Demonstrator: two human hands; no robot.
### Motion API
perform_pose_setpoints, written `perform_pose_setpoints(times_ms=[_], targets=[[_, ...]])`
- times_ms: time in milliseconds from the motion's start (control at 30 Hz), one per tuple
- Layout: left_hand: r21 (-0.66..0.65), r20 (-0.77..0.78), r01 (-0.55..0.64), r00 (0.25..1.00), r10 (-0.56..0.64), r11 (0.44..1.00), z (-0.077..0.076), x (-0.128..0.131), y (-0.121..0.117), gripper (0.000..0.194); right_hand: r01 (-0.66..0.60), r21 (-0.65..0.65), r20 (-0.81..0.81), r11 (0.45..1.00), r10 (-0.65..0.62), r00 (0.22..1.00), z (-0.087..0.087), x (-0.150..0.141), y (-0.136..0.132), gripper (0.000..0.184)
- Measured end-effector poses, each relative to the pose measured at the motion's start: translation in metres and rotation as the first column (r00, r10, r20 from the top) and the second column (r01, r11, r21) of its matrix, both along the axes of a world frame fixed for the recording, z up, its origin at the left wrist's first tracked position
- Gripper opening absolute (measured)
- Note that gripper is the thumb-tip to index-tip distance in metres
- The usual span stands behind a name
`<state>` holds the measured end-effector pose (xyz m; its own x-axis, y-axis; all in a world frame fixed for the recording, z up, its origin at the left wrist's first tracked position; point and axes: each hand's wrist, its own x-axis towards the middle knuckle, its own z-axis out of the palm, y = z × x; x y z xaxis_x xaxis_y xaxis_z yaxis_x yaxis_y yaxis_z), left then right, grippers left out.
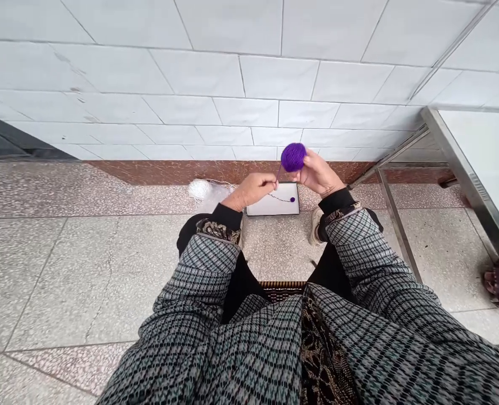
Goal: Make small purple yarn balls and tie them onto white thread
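Observation:
My right hand grips a ball of purple yarn, raised in front of me. A strand of yarn runs down from the ball to my left hand, whose fingers are pinched on it. Below my hands, a shallow white tray with a dark rim lies on the floor. In it are a thin dark strand and a small dark purple round piece. White yarn lies on the floor left of the tray, beside clear plastic.
A tiled wall with a brown base strip stands just ahead. On the right is a metal-framed table with its legs near my right arm. My shoe rests beside the tray, and a woven seat is under me.

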<state>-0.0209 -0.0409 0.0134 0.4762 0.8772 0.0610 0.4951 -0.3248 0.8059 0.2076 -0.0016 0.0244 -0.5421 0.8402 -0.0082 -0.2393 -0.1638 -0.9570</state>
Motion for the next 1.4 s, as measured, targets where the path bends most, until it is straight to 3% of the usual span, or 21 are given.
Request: perform_pose_setpoints(times_ms=[100, 233, 367, 467, 533, 600, 700, 767, 867, 1000, 1067, 1167, 1233, 1300, 1400], targets=[[-0.033, -0.024, 0.040, 0.999, -0.041, 0.999, -0.011, 0.013, -0.008, 0.018, 0.203, -0.020, 0.049, 0.979, -0.202, 0.978, -0.007, -0.006, -0.002, 0.061], [-0.025, -0.034, 0.132, 0.990, -0.133, 0.991, -0.019, 0.022, -0.006, 0.019, 0.274, 0.098, 0.425, 0.957, -0.290, 0.858, -0.017, -0.012, -0.005, 0.041], [0.040, -0.013, 0.063, 0.998, -0.062, 0.997, -0.018, 0.017, -0.001, 0.018, 0.113, 0.227, 0.717, 0.967, -0.245, 0.653, -0.016, -0.008, -0.008, 0.037], [0.063, -0.008, 0.019, 1.000, -0.019, 0.998, -0.014, 0.010, 0.001, 0.018, -0.121, 0.090, 0.824, 0.989, -0.006, 0.567, -0.009, -0.002, -0.012, 0.040], [0.058, -0.010, 0.010, 1.000, -0.010, 0.998, -0.012, 0.006, 0.002, 0.018, -0.267, -0.047, 0.773, 0.963, 0.204, 0.601, -0.006, 0.003, -0.015, 0.041], [0.038, -0.006, -0.010, 1.000, 0.010, 0.999, -0.012, 0.003, 0.003, 0.018, -0.386, -0.092, 0.637, 0.918, 0.352, 0.686, -0.006, 0.007, -0.016, 0.044], [0.019, -0.003, -0.067, 0.998, 0.067, 0.998, -0.013, 0.001, 0.006, 0.018, -0.458, -0.064, 0.430, 0.887, 0.439, 0.789, -0.010, 0.011, -0.016, 0.047], [0.007, -0.008, -0.099, 0.995, 0.099, 0.995, -0.016, 0.001, 0.008, 0.019, -0.398, -0.042, 0.303, 0.917, 0.391, 0.869, -0.014, 0.012, -0.015, 0.049], [-0.034, -0.030, -0.098, 0.995, 0.097, 0.995, -0.021, 0.004, 0.008, 0.020, -0.201, -0.056, 0.166, 0.978, 0.208, 0.964, -0.017, 0.009, -0.012, 0.057], [-0.062, -0.076, 0.023, 0.997, -0.028, 0.998, -0.030, 0.015, 0.003, 0.020, 0.037, -0.050, 0.235, 0.998, -0.024, 0.972, -0.022, 0.002, -0.007, 0.056], [-0.072, -0.103, 0.115, 0.987, -0.122, 0.991, -0.033, 0.020, 0.000, 0.020, 0.164, 0.034, 0.371, 0.986, -0.165, 0.914, -0.025, -0.001, -0.005, 0.047], [-0.053, -0.135, 0.159, 0.977, -0.165, 0.986, -0.034, 0.022, -0.002, 0.020, 0.215, 0.228, 0.619, 0.950, -0.312, 0.721, -0.030, -0.004, -0.004, 0.039], [0.009, -0.159, 0.089, 0.983, -0.087, 0.996, -0.032, 0.020, -0.001, 0.021, 0.111, 0.270, 0.742, 0.957, -0.280, 0.609, -0.031, -0.005, -0.006, 0.037], [0.072, -0.167, 0.004, 0.986, 0.008, 0.997, -0.029, 0.016, 0.000, 0.021, -0.003, 0.227, 0.823, 0.974, -0.190, 0.535, -0.030, -0.005, -0.010, 0.037], [0.123, -0.141, -0.051, 0.988, 0.068, 0.991, -0.026, 0.010, 0.002, 0.019, -0.090, 0.138, 0.864, 0.986, -0.076, 0.498, -0.024, -0.008, -0.015, 0.034]])
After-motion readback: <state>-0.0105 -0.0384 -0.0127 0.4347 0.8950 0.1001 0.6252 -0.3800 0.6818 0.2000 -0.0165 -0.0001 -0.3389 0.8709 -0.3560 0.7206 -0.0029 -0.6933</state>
